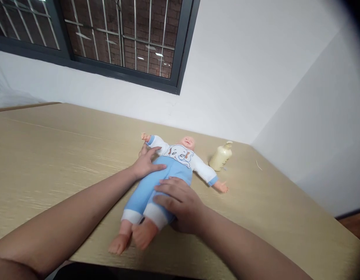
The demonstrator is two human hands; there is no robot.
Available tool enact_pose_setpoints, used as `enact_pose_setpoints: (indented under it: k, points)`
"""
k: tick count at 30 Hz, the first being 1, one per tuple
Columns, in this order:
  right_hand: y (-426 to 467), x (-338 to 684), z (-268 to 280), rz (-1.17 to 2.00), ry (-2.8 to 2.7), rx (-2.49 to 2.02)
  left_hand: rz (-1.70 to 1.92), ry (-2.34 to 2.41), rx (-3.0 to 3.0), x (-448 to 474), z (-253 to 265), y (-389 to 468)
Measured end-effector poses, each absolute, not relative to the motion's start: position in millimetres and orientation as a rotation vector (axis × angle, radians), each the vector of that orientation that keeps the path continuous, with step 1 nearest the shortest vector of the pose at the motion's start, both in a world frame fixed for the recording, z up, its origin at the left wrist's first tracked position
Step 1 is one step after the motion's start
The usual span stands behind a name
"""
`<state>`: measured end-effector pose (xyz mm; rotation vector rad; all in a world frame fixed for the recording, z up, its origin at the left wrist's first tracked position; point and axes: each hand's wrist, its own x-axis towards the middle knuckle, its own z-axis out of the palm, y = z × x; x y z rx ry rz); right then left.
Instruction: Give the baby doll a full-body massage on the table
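A baby doll [175, 171] lies on its back on the table, its head towards the wall and its bare feet towards me. It wears a white and light-blue outfit with an elephant face on the chest. My left hand [146, 161] rests against the doll's side, fingers spread near its sleeve and thumb on the blue belly. Over the thigh on the other side curls my right hand [184, 202], closed around that leg; part of its grip is hidden beneath. Both doll arms stretch outward.
A pale yellow pump bottle [220, 157] stands upright on the wooden-topped table [255, 217], beyond the doll's outstretched arm. A thin pale strip [258, 165] lies right of it. Behind the table are a white wall [226, 77] and a barred, dark-framed window [121, 39].
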<state>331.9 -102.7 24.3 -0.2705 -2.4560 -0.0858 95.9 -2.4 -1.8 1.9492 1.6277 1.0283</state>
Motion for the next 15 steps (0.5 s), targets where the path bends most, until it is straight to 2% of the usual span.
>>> enact_pose_setpoints:
  k: [7, 15]
  points:
    - [-73.9, 350.6, 22.0, -0.062, -1.988, -0.603, 0.86, 1.5, 2.395, 97.0, 11.0, -5.9]
    - [-48.1, 346.9, -0.2, 0.11, -1.98, -0.706, 0.772, 1.354, 2.494, 103.0, 18.1, -11.1]
